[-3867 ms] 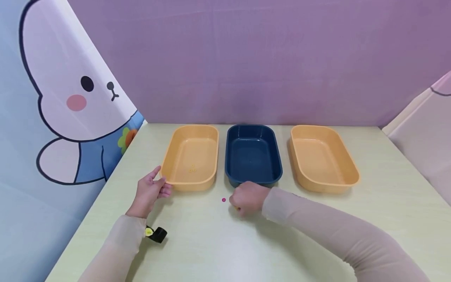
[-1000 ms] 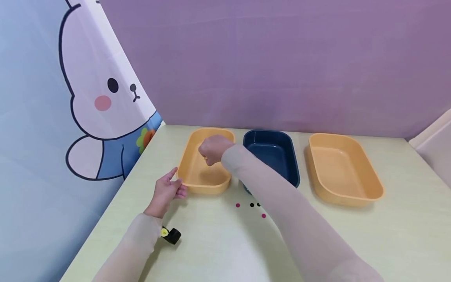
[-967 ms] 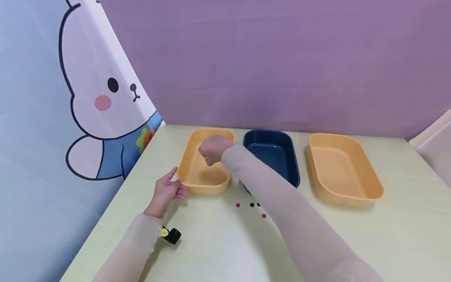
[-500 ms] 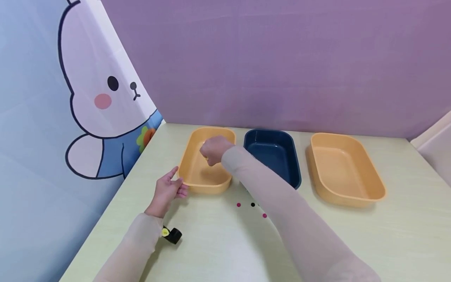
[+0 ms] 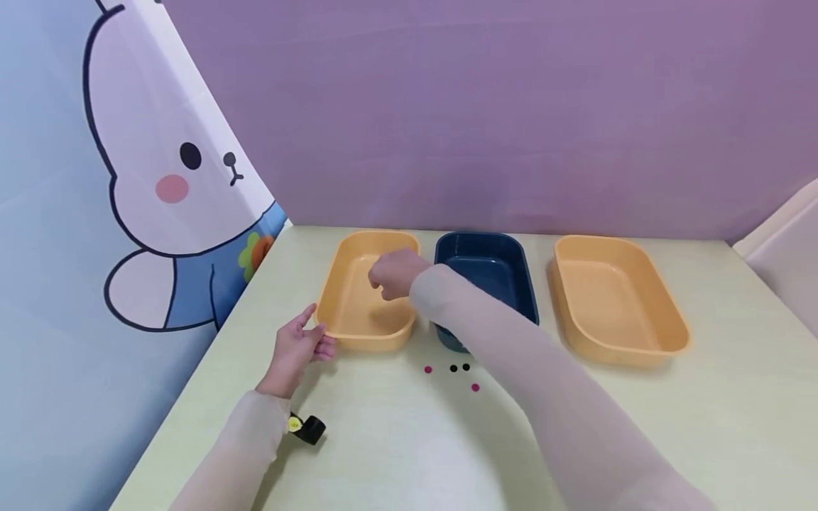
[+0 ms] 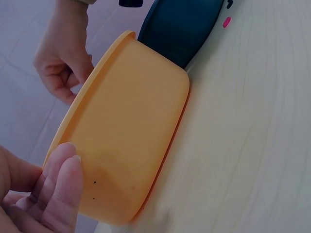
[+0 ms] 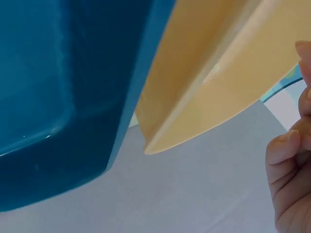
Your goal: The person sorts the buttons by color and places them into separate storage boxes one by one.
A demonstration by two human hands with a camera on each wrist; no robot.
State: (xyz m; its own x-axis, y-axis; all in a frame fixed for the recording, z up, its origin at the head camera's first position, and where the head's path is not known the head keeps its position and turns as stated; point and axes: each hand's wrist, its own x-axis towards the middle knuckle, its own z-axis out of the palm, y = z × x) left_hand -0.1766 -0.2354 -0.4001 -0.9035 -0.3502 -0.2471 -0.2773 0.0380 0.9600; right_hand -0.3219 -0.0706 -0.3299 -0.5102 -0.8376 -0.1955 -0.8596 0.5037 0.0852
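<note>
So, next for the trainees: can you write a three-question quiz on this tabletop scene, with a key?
1. Count: how many small, round pink discs show on the pale, smooth-topped table in the head view?
2. True or false: the dark blue, rounded-rectangular plastic tray stands between the left light-orange plastic tray and the right light-orange plastic tray.
3. Choose: which tray's rim does the bare left hand hold? A: left light-orange; B: dark blue; C: right light-orange.
Key: 1, two; 2, true; 3, A.
</note>
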